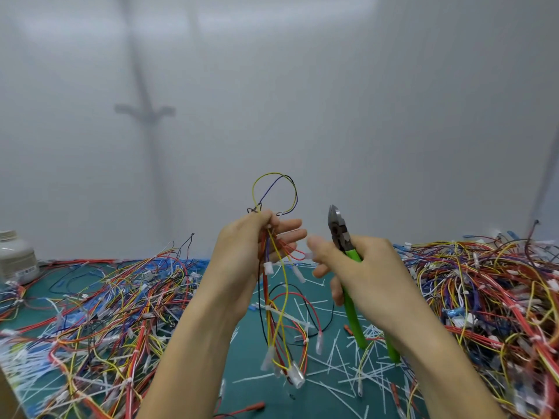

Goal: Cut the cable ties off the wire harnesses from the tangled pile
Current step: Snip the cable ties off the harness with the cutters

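Note:
My left hand [251,255] holds a wire harness [279,313] up above the table; its yellow, red, black and purple wires loop above my fingers and hang down with white connectors at the ends. A white cable tie [284,313] still wraps the hanging wires. My right hand [357,267] grips green-handled cutters [348,255], jaws pointing up and closed, just right of the harness. Its thumb and forefinger also pinch a small white connector on a red wire, blurred. Tangled harness piles lie on the left [115,306] and right [490,291].
A green mat [248,364] covers the table, strewn with several cut white cable ties [335,373]. A white jar [16,257] stands at the far left. A plain white wall rises behind the table.

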A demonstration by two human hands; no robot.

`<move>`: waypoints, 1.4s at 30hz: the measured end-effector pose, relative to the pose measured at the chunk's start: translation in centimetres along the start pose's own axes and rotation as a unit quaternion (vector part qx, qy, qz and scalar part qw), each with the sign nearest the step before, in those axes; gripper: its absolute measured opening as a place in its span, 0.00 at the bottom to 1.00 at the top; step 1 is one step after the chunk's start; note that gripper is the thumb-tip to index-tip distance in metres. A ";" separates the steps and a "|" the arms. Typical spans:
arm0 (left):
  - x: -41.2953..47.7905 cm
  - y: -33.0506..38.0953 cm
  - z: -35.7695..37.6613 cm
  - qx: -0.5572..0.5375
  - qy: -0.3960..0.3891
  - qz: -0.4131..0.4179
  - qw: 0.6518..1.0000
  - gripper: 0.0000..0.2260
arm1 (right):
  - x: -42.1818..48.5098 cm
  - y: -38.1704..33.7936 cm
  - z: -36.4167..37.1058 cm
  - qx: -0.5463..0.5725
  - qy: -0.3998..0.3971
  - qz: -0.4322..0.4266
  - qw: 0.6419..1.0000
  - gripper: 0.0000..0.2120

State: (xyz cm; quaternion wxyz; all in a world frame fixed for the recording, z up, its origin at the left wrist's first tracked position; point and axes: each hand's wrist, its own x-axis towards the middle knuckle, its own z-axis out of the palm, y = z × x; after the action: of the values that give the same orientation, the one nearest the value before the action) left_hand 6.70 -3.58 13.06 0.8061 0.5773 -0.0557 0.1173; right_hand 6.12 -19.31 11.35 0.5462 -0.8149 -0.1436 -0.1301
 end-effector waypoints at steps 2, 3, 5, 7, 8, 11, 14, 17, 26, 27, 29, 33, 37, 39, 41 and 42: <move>0.0 0.2 0.1 -0.022 -0.013 -0.027 0.999 0.13 | -0.1 0.1 0.0 -0.027 -0.013 -0.005 1.000 0.17; -0.1 0.2 0.1 -0.025 -0.021 -0.035 0.999 0.12 | -0.2 0.1 0.0 -0.028 -0.017 -0.006 0.999 0.14; -0.2 0.2 0.0 -0.029 -0.041 -0.044 0.998 0.11 | -0.2 0.1 0.2 -0.021 -0.024 -0.008 0.999 0.10; -0.2 0.1 -0.1 -0.064 -0.058 -0.052 0.995 0.10 | -0.1 0.0 0.2 -0.019 -0.022 -0.005 1.000 0.08; -0.2 0.1 -0.3 -0.094 -0.065 -0.059 0.992 0.10 | -0.1 0.1 0.2 -0.013 -0.018 0.001 1.000 0.06; -0.3 0.3 -0.7 -0.182 -0.089 -0.081 0.976 0.13 | 0.1 0.4 0.2 0.021 0.015 0.014 1.000 0.04; -0.3 0.2 -0.7 -0.208 -0.110 -0.075 0.969 0.16 | 0.3 0.7 0.2 0.018 0.093 -0.003 0.995 0.04; -0.2 0.0 -0.4 -0.179 -0.097 -0.047 0.978 0.17 | 0.3 0.5 0.0 0.022 0.129 -0.031 0.991 0.06; -0.2 -0.4 0.4 -0.169 -0.138 -0.004 0.976 0.15 | 0.0 0.5 1.1 0.088 0.012 -0.033 0.995 0.07; -0.3 -0.4 0.5 -0.167 -0.141 -0.006 0.976 0.14 | 0.1 0.5 1.3 0.092 0.028 -0.041 0.995 0.06; -0.2 -0.6 0.5 -0.106 -0.128 -0.002 0.986 0.08 | 0.3 0.6 1.5 0.086 0.070 -0.054 0.992 0.05; -0.3 -0.8 0.3 0.103 -0.095 -0.007 0.990 0.10 | 0.5 0.7 1.0 0.079 0.127 -0.058 0.987 0.04; -0.8 -0.7 0.5 0.140 -0.118 -0.001 0.983 0.09 | 0.4 0.7 0.4 0.077 0.165 -0.061 0.981 0.06; -0.8 -0.8 0.3 0.126 -0.121 0.007 0.985 0.08 | 0.4 0.7 0.3 0.069 0.174 -0.063 0.980 0.07; -0.8 -0.6 0.1 0.139 -0.138 0.006 0.981 0.07 | 0.4 0.8 0.3 0.055 0.180 -0.057 0.981 0.06; -0.8 -0.6 0.0 0.160 -0.141 0.007 0.977 0.06 | 0.5 0.9 0.3 0.047 0.179 -0.054 0.981 0.06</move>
State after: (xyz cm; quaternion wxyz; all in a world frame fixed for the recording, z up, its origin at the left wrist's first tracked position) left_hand 6.09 -3.84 12.36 0.6867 0.7089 -0.1537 0.0477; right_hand 6.90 -19.26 10.66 0.5928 -0.7432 -0.0928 -0.2961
